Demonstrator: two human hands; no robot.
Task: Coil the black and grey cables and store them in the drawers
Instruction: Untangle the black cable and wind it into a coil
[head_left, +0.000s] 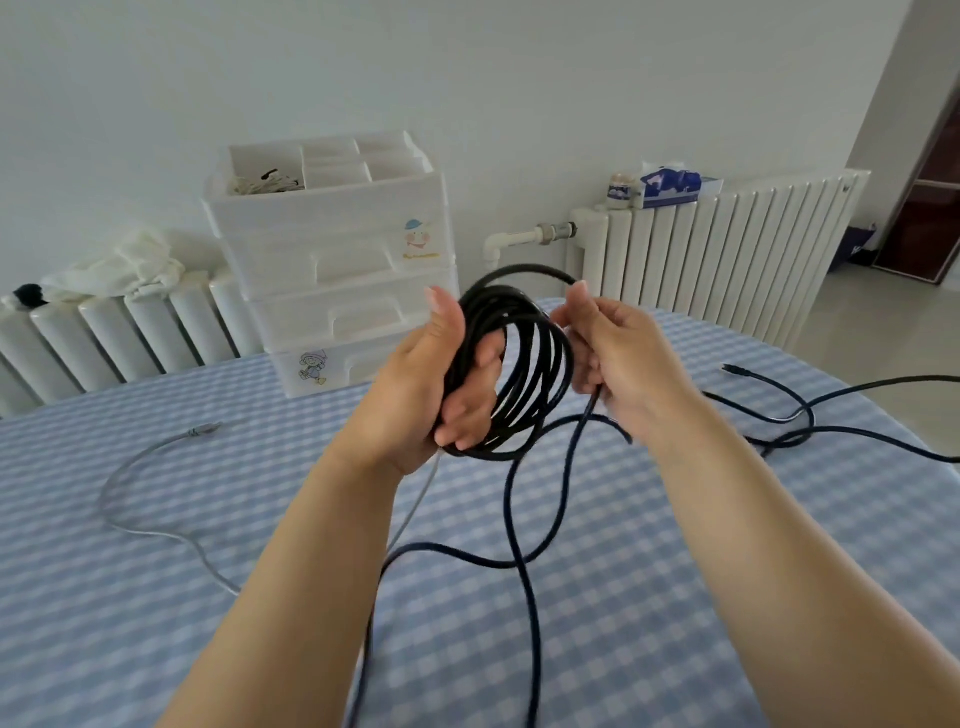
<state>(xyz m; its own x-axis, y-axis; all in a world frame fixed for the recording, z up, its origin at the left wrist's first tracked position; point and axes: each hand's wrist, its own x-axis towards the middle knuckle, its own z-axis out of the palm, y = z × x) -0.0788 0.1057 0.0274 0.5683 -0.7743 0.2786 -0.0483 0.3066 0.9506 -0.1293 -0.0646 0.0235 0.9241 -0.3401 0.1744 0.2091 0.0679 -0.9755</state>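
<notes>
At table's far edge, white plastic drawer unit (332, 270) stood, drawers closed, top tray holding small items | left hand (441, 379) gripped coiled black cable (519, 364) | right hand (618, 358) pinched its loose strand | thin grey cable (150, 462) lay on checked cloth.

No readable text: the drawer unit (332, 270) carries two cartoon stickers at 12 o'clock, their yellow lettering too blurred to read.
</notes>
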